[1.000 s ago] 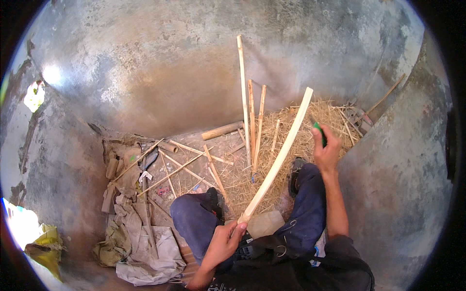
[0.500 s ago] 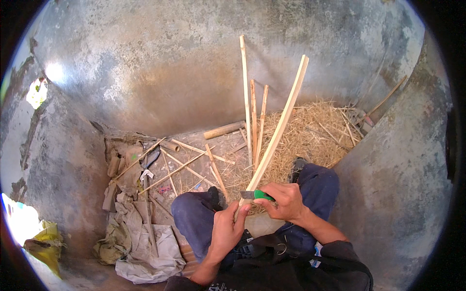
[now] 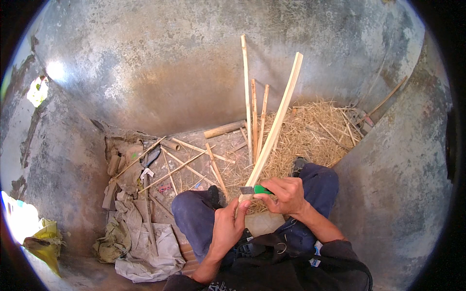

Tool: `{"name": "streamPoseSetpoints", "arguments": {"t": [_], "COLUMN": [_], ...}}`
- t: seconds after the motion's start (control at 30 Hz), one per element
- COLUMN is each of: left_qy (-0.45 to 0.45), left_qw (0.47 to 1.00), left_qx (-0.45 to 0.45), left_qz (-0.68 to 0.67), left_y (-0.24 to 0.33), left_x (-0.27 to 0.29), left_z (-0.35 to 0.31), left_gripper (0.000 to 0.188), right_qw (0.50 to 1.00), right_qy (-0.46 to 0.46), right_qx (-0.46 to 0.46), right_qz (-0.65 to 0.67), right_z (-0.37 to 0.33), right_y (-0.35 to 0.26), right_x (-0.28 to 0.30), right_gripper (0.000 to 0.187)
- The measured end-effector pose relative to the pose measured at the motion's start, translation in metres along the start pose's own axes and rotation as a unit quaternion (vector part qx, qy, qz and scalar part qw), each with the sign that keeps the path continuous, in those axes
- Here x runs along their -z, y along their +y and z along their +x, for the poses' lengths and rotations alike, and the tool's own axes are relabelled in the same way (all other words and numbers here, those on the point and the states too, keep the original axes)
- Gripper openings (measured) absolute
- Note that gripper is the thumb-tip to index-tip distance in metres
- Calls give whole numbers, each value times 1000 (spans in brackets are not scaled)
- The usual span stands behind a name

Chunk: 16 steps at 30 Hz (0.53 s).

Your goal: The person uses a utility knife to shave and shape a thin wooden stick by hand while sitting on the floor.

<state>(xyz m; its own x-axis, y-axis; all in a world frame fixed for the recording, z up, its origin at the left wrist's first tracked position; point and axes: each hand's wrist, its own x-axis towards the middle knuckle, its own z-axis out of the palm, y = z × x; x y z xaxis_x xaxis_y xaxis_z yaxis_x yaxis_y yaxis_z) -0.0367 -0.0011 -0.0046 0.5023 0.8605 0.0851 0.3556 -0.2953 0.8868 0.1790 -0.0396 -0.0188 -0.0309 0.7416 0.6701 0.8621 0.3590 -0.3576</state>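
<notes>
My left hand (image 3: 227, 227) is closed around the lower end of a long, pale split bamboo strip (image 3: 277, 123), its thumb up near the cut end. The strip slants up and away to the right. Closed on a green-handled knife (image 3: 262, 189), my right hand (image 3: 287, 198) is just right of the strip. The short, flat blade lies across the strip, a little above my left thumb. Whether the edge has bitten into the bamboo cannot be made out.
Several bamboo sticks (image 3: 246, 92) lean against the grey wall (image 3: 184, 63) ahead. Straw-like shavings (image 3: 323, 131) heap at the right. More thin sticks (image 3: 187, 164) and a bamboo tube (image 3: 224, 130) lie on the floor. White sacking (image 3: 158, 254) is spread at the left.
The strip's far end has swung slightly left. The knife has shifted a little up the strip, with its blade turned slightly. My left hand stays nearly in place.
</notes>
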Motion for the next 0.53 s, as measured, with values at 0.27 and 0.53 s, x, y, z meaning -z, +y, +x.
{"name": "streamPoseSetpoints", "arguments": {"t": [0.27, 0.53], "left_qy": [15, -81], "left_qw": [1000, 994], "left_qx": [24, 75], "left_qz": [3, -24], "left_y": [1, -42], "left_x": [8, 12], "left_z": [-7, -64], "left_gripper": [33, 32], "right_qw": [998, 948], "right_qy": [62, 149], "right_qx": [17, -266], "right_qz": [-8, -88], "right_z": [12, 60], "right_y": [23, 210], "right_x": [-10, 81], "right_gripper": [30, 43]}}
